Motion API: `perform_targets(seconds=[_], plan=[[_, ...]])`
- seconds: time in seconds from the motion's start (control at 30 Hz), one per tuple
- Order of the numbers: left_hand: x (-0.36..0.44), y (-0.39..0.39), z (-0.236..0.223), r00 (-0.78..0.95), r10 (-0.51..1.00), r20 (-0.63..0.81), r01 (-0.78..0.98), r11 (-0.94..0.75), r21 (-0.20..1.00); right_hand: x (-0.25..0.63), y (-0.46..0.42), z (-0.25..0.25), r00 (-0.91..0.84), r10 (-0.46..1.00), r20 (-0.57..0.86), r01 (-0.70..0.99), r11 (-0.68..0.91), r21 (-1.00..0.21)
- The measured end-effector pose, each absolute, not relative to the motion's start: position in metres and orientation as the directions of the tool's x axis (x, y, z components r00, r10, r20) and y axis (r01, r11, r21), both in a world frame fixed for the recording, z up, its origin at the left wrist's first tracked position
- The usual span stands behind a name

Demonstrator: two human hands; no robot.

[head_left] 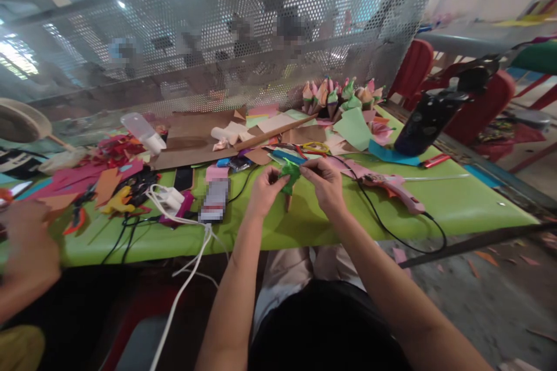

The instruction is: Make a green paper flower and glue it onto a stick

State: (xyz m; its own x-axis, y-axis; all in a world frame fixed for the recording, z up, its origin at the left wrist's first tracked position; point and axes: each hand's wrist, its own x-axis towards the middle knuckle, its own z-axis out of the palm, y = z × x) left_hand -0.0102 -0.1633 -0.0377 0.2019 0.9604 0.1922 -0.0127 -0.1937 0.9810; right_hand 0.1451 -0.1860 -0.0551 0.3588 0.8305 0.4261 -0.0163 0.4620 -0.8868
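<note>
My left hand (264, 190) and my right hand (325, 184) meet above the green tabletop (348, 226), fingers pinched. Between them is a green crepe paper flower (289, 174), with a narrow brown paper piece (288, 203) hanging below it. My left thumb and fingers grip its left side; my right fingertips pinch its upper right edge. Just behind the flower lie a blue paper piece (287, 156) and some tools with coloured handles, partly hidden. To the right of my right hand rests a pink glue gun (397, 185) on its side, its black cord curving along the table.
A dark tumbler (429, 122) stands at the right. Several finished paper flowers (343, 93) are grouped at the back. On the left are a phone (215, 200), white cables (204, 255), a purple power strip (180, 208), orange-handled scissors (76, 220) and a co-worker's arm (30, 243).
</note>
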Motion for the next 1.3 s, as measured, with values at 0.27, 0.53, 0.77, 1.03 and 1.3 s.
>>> perform_targets(seconds=[0.27,0.53,0.77,1.03,1.3], plan=[[-0.014,-0.166,-0.041,0.196,0.964,0.181,0.036,-0.192,0.981,0.144,-0.185,-0.053,0.267,0.891,0.367,-0.047,0.393,-0.919],[-0.014,-0.169,-0.039,0.261,0.94,0.219,-0.013,-0.223,0.975,0.147,-0.187,-0.054,0.225,0.894,0.387,0.07,0.381,-0.922],[-0.021,-0.152,-0.04,0.164,0.956,0.242,0.103,-0.26,0.96,0.145,-0.182,-0.062,0.228,0.895,0.383,0.056,0.381,-0.923],[-0.058,-0.088,-0.032,-0.018,0.969,0.248,0.646,-0.178,0.742,0.148,-0.179,-0.064,0.253,0.914,0.318,-0.044,0.34,-0.94],[-0.072,-0.066,-0.031,-0.051,0.971,0.233,0.787,-0.105,0.608,0.149,-0.178,-0.067,0.239,0.92,0.312,-0.014,0.325,-0.946]])
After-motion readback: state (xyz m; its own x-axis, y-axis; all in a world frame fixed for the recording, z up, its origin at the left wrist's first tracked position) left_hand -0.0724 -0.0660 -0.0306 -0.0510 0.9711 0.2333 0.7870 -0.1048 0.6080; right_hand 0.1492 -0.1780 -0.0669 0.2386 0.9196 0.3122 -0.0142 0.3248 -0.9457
